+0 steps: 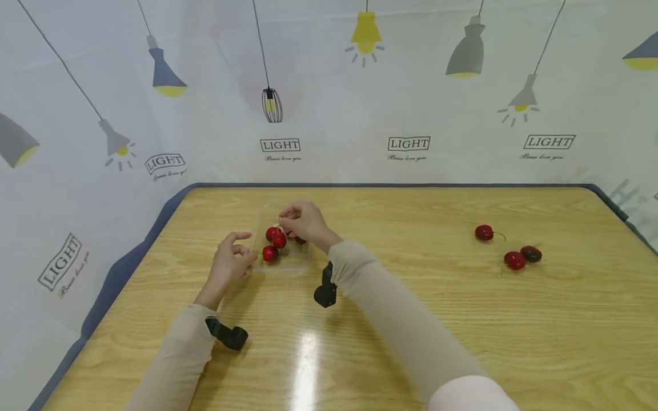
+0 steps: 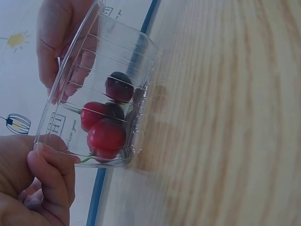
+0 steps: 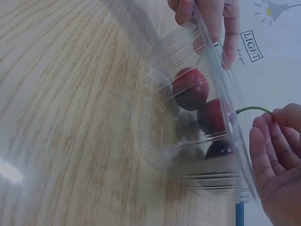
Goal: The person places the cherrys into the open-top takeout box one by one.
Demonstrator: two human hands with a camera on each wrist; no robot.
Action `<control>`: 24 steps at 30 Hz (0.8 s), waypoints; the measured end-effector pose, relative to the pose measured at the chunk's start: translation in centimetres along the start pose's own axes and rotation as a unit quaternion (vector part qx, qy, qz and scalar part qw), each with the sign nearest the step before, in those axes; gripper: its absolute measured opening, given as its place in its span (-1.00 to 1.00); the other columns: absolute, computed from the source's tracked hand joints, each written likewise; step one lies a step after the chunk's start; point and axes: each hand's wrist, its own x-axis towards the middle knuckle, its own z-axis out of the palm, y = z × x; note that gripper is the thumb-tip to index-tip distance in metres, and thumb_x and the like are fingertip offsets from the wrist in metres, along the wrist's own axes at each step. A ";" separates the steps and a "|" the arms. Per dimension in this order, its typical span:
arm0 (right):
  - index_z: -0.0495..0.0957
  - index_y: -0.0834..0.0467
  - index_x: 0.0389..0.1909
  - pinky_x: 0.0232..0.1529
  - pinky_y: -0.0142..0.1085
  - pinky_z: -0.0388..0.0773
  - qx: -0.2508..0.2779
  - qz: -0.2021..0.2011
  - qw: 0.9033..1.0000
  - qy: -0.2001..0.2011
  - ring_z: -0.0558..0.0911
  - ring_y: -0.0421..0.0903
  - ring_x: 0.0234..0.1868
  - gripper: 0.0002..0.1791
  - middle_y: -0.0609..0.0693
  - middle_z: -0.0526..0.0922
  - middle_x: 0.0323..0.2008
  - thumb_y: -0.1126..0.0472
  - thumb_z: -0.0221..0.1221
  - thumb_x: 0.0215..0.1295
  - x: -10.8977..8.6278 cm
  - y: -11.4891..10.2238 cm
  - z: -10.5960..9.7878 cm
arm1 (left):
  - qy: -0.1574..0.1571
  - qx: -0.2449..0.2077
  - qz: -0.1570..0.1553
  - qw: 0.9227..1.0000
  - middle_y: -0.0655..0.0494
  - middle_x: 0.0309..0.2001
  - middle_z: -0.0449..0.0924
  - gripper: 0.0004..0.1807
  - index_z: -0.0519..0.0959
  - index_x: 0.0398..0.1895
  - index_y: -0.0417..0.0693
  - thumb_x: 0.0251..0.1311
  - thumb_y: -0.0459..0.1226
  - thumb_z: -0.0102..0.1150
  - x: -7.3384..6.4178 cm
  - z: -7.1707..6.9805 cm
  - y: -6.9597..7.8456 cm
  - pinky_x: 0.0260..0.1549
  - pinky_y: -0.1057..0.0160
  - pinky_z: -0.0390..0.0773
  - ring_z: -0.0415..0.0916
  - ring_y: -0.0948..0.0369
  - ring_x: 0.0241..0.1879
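Toward the back left of the table stands a clear plastic box, with several cherries inside. My left hand holds the box's left side, thumb and fingers at the rim. From the far right side, my right hand reaches over the box and pinches the green stem of a red cherry. That cherry hangs among the others, within the box walls. Another red cherry lies near the left hand, and a dark cherry sits toward the right hand's side.
On the right of the wooden table lie a red cherry with its stem, a second red cherry and a dark cherry touching it. A lamp-printed cloth hangs behind the table's back edge. Black wrist cameras stick out below both sleeves.
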 end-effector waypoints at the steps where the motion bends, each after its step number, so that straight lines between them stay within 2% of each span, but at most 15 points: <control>1: 0.47 0.39 -0.20 -0.26 -0.10 0.52 0.000 -0.002 1.000 -0.003 0.56 0.17 -0.28 -0.79 0.25 0.58 -0.31 0.36 0.07 0.17 0.0 0.0 0.1 | 0.001 0.000 0.000 1.000 0.09 -0.60 0.31 -0.46 0.19 0.14 -0.33 0.01 -0.53 -0.02 0.0 0.0 0.0 -0.80 0.40 0.28 0.24 0.32 -0.79; 11: 0.48 0.33 -0.25 -0.23 -0.09 0.50 0.002 0.011 1.000 -0.019 0.56 0.19 -0.28 -0.85 0.25 0.57 -0.31 0.35 0.08 0.16 0.2 -0.2 0.4 | -0.001 0.000 0.002 1.000 0.09 -0.62 0.31 -0.46 0.20 0.14 -0.33 0.00 -0.53 -0.02 0.0 0.0 -0.1 -0.80 0.39 0.28 0.24 0.32 -0.80; 20: 0.47 0.31 -0.29 -0.26 -0.11 0.52 -0.022 0.014 0.999 -0.030 0.58 0.02 -0.40 -0.87 0.19 0.57 -0.35 0.34 0.09 0.15 0.4 -0.2 0.4 | -0.001 0.003 0.008 1.000 0.11 -0.64 0.30 -0.45 0.20 0.14 -0.34 -0.02 -0.54 -0.04 0.0 0.0 -0.1 -0.80 0.39 0.27 0.22 0.31 -0.81; 24: 0.47 0.31 -0.28 -0.25 -0.11 0.52 -0.030 0.021 0.999 -0.035 0.59 0.01 -0.41 -0.86 0.21 0.58 -0.32 0.33 0.09 0.17 0.5 -0.3 0.4 | 0.000 0.004 0.006 1.000 0.11 -0.64 0.30 -0.45 0.20 0.14 -0.33 -0.01 -0.53 -0.03 0.0 0.0 -0.1 -0.81 0.39 0.27 0.23 0.31 -0.81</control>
